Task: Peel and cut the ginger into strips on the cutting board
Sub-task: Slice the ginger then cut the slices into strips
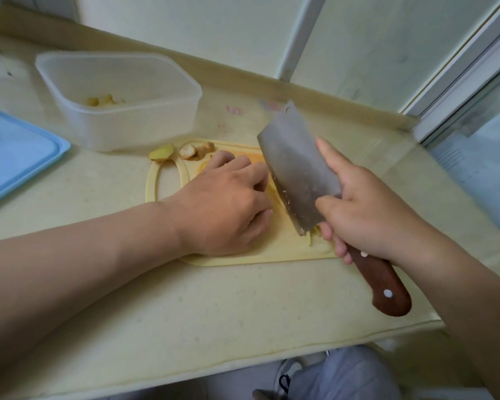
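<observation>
A pale yellow cutting board [243, 256] lies on the counter. My left hand [225, 203] rests on it with curled fingers, pressing down on ginger that is mostly hidden beneath; a yellow bit [204, 166] shows past the fingers. My right hand [367, 215] grips a cleaver [295, 174] by its brown wooden handle [384, 287], forefinger along the blade. The blade stands edge-down right beside my left fingers. Thin ginger strips [315, 230] lie under the blade's heel. Ginger scraps [185, 151] sit at the board's far left end.
A translucent plastic tub [119, 96] holding ginger pieces stands behind the board at the left. Its blue lid [15, 151] lies at the far left. A wall and window frame bound the counter behind and to the right; the counter's front edge is near me.
</observation>
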Demonstrator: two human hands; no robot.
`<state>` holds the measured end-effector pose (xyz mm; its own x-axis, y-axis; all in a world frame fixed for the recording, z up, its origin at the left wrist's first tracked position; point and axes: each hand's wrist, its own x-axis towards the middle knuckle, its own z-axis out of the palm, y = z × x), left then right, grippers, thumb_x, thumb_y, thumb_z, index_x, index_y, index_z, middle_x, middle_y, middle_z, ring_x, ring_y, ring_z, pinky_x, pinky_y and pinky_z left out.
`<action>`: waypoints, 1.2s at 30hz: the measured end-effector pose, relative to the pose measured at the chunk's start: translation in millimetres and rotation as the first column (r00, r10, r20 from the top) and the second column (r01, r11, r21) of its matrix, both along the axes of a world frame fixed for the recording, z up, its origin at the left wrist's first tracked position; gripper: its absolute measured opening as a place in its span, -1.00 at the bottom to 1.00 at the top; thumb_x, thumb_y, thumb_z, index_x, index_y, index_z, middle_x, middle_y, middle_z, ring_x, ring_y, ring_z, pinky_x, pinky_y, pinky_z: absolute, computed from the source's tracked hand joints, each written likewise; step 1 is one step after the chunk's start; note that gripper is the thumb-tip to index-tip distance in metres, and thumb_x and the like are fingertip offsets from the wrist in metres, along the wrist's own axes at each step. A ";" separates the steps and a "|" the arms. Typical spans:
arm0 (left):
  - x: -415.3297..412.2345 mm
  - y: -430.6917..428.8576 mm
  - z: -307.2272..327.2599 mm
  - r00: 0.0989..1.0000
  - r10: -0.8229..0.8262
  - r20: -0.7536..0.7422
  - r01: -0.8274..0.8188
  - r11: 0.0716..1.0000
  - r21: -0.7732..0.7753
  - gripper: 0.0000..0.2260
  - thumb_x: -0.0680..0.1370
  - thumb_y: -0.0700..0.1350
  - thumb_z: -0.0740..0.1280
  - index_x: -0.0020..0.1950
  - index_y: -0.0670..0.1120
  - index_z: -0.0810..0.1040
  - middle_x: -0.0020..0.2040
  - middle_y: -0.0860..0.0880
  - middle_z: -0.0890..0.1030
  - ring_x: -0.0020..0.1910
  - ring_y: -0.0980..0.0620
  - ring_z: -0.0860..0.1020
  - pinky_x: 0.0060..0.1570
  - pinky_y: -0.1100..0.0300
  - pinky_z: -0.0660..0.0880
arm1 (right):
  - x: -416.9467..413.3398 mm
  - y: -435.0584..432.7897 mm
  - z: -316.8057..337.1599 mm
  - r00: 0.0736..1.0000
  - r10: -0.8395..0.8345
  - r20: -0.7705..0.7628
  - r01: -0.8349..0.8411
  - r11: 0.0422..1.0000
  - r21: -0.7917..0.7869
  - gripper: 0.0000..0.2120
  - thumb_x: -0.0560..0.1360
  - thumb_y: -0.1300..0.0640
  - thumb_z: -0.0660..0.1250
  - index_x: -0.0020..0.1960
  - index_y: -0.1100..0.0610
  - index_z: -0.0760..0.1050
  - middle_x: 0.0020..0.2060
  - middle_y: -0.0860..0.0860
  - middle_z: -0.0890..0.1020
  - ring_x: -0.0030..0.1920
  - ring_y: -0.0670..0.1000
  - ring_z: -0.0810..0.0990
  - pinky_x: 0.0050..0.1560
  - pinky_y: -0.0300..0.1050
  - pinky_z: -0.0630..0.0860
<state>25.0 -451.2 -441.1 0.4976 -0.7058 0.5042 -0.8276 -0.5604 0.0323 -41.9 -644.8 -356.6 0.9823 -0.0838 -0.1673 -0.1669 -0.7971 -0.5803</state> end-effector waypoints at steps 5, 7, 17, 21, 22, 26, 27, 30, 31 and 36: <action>-2.4 2.4 7.9 0.972 0.236 0.008 -0.233 0.963 -0.136 -0.78 0.50 -0.02 0.21 -0.14 -0.12 0.57 -0.16 -0.11 0.56 -0.20 -0.20 0.50 -0.06 -0.07 0.41 | 2.8 -0.9 -3.0 0.999 -0.047 0.010 0.044 0.980 0.196 -0.12 0.58 0.36 0.14 0.63 -0.43 0.01 -0.47 0.12 0.59 -0.54 0.10 0.52 -0.51 -0.07 0.51; -2.6 3.9 13.0 0.945 0.320 -0.062 -0.326 0.928 -0.180 -0.79 0.45 -0.01 0.20 -0.11 -0.11 0.53 -0.15 -0.11 0.55 -0.18 -0.20 0.51 -0.07 -0.05 0.41 | 2.1 2.2 -8.9 0.999 -0.035 -0.028 0.040 0.973 0.226 -0.12 0.57 0.36 0.13 0.63 -0.42 0.00 -0.49 0.10 0.58 -0.54 0.10 0.51 -0.50 -0.08 0.51; 15.0 10.4 33.5 0.830 0.477 -0.289 -0.485 0.873 0.050 -0.50 0.44 0.16 0.13 0.30 -0.04 0.46 0.17 -0.07 0.50 0.12 -0.15 0.47 0.21 -0.05 0.36 | 20.3 -39.0 -7.8 0.994 -0.040 -0.106 0.067 0.961 0.267 -0.15 0.55 0.33 0.12 0.60 -0.44 0.10 -0.41 0.19 0.59 -0.51 0.10 0.53 -0.45 -0.06 0.54; 17.2 7.4 39.8 0.810 0.477 -0.340 -0.385 0.871 0.305 -0.28 0.42 0.35 0.06 0.51 0.04 0.29 0.34 -0.05 0.47 0.31 -0.12 0.41 0.35 -0.07 0.29 | 25.9 -53.1 -9.1 0.993 -0.037 -0.110 0.068 0.953 0.295 -0.17 0.56 0.32 0.11 0.60 -0.44 0.10 -0.42 0.18 0.58 -0.51 0.11 0.51 -0.45 -0.07 0.53; 18.2 5.3 41.3 0.811 0.489 -0.322 -0.383 0.859 0.341 -0.30 0.45 0.35 0.11 0.52 0.05 0.28 0.35 -0.03 0.48 0.32 -0.12 0.40 0.37 -0.06 0.28 | 26.3 -55.3 -10.1 0.994 -0.028 -0.108 0.060 0.952 0.301 -0.17 0.56 0.32 0.11 0.60 -0.43 0.11 -0.42 0.18 0.58 -0.51 0.11 0.51 -0.46 -0.08 0.53; 22.6 -3.2 46.6 0.812 0.514 -0.276 -0.398 0.834 0.383 -0.44 0.52 0.25 0.24 0.48 0.08 0.34 0.31 0.01 0.52 0.28 -0.10 0.45 0.36 -0.03 0.25 | 24.8 -58.9 -14.8 0.996 -0.001 -0.085 0.029 0.943 0.332 -0.17 0.57 0.34 0.11 0.61 -0.41 0.09 -0.43 0.18 0.58 -0.51 0.12 0.51 -0.47 -0.07 0.53; 22.8 -4.0 47.6 0.811 0.511 -0.286 -0.393 0.837 0.381 -0.45 0.52 0.23 0.26 0.47 0.08 0.37 0.30 0.01 0.52 0.26 -0.09 0.46 0.36 -0.02 0.25 | 23.8 -59.2 -15.7 0.997 0.001 -0.079 0.026 0.941 0.336 -0.17 0.57 0.34 0.11 0.61 -0.41 0.08 -0.42 0.18 0.58 -0.51 0.12 0.52 -0.47 -0.07 0.53; 20.6 -4.7 49.8 0.834 0.476 -0.279 -0.391 0.867 0.311 -0.45 0.50 0.17 0.32 0.46 0.05 0.40 0.31 -0.03 0.50 0.26 -0.09 0.47 0.36 -0.01 0.23 | 21.2 -59.4 -16.5 0.998 0.000 -0.065 0.023 0.935 0.355 -0.16 0.57 0.34 0.10 0.61 -0.42 0.08 -0.41 0.20 0.57 -0.52 0.10 0.52 -0.47 -0.08 0.53; 18.2 -4.9 50.4 0.859 0.448 -0.248 -0.387 0.885 0.260 -0.46 0.49 0.16 0.34 0.44 0.02 0.43 0.30 -0.05 0.50 0.24 -0.11 0.48 0.34 0.00 0.24 | 20.4 -59.2 -16.4 0.998 0.002 -0.061 0.020 0.934 0.357 -0.16 0.57 0.35 0.10 0.61 -0.42 0.09 -0.41 0.20 0.57 -0.52 0.09 0.52 -0.48 -0.08 0.52; -9.8 -15.2 35.3 0.933 0.360 0.020 -0.357 0.915 0.188 -0.47 0.44 0.32 0.22 0.06 -0.10 0.62 -0.11 -0.09 0.59 -0.13 -0.18 0.56 -0.01 -0.01 0.44 | 14.6 -58.5 -13.9 0.999 0.008 -0.041 0.007 0.939 0.344 -0.15 0.55 0.36 0.09 0.62 -0.40 0.08 -0.45 0.17 0.57 -0.51 0.11 0.52 -0.46 -0.05 0.54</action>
